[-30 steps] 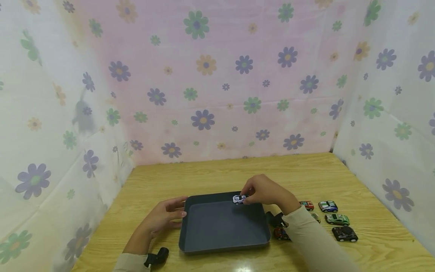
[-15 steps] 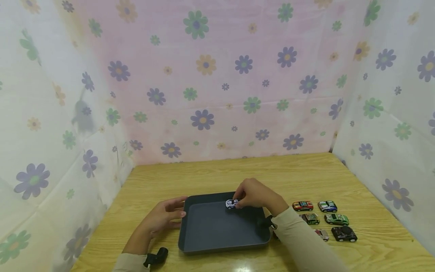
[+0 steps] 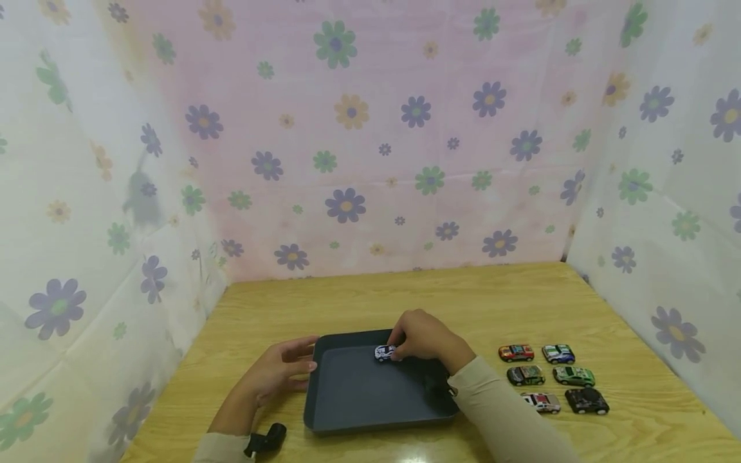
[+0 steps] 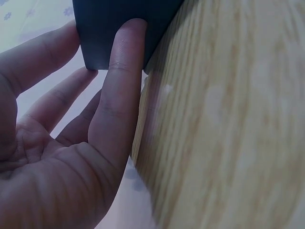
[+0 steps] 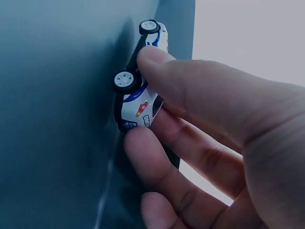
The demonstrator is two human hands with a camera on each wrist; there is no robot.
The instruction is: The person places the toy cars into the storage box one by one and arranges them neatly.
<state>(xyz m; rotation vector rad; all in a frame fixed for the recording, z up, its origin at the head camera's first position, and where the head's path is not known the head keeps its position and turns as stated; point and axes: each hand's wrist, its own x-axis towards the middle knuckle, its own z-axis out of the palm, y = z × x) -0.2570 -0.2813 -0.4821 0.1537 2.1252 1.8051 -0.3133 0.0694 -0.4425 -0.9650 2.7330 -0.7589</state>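
My right hand (image 3: 427, 335) pinches a white toy car (image 3: 382, 352) with blue trim between thumb and fingers. The car is inside the dark grey tray (image 3: 370, 395), near its back wall. Seen from the right wrist, the toy car (image 5: 138, 107) has its wheels turned to the tray floor, with the thumb along one side. At the tray's left end, my left hand (image 3: 276, 374) rests its fingertips against the outer wall. The left wrist view shows the fingers (image 4: 121, 81) fairly straight, touching the dark tray wall (image 4: 100, 33).
Right of the tray, several toy cars stand in two columns on the wooden table (image 3: 278, 302), among them a red one (image 3: 516, 352), a green one (image 3: 573, 375) and a black one (image 3: 587, 400). Flowered cloth (image 3: 382, 161) encloses the back and sides.
My right hand has carried the white toy car leftward and a little nearer inside the tray, uncovering more of the parked cars. My left hand has stayed at the tray's left end.
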